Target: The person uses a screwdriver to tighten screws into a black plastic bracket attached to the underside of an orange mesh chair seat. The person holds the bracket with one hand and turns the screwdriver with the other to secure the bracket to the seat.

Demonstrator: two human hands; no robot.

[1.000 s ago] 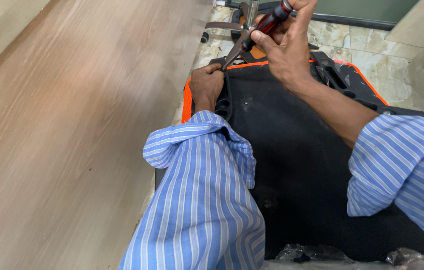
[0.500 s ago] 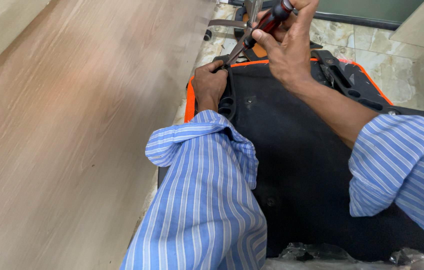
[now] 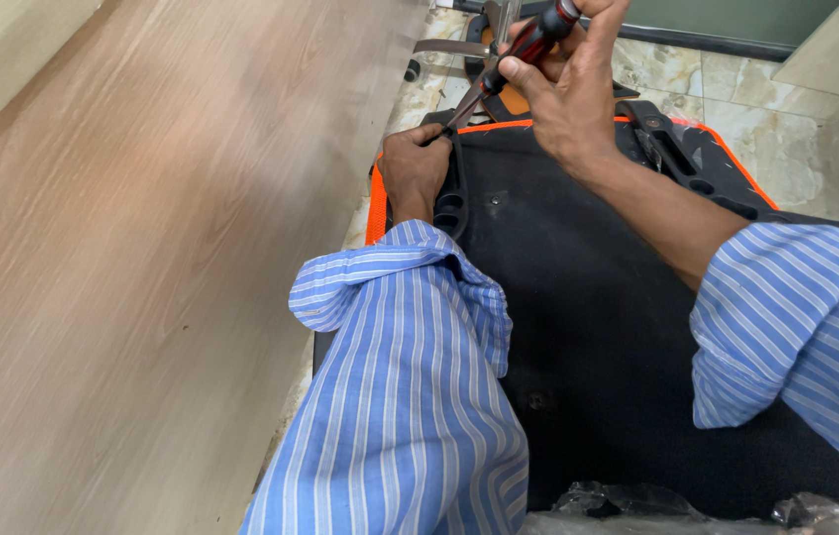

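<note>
Change: little is shifting; right hand [image 3: 568, 94] is still gripping the red-and-black-handled screwdriver [image 3: 524, 52], tip staying angled down | Left hand [image 3: 415, 170] is still closed, pressing the far left corner of the black fabric-covered seat panel with orange trim [image 3: 588, 327], lying on the tiled floor [image 3: 796, 109] beside a wood-grain board [image 3: 142, 277].
</note>
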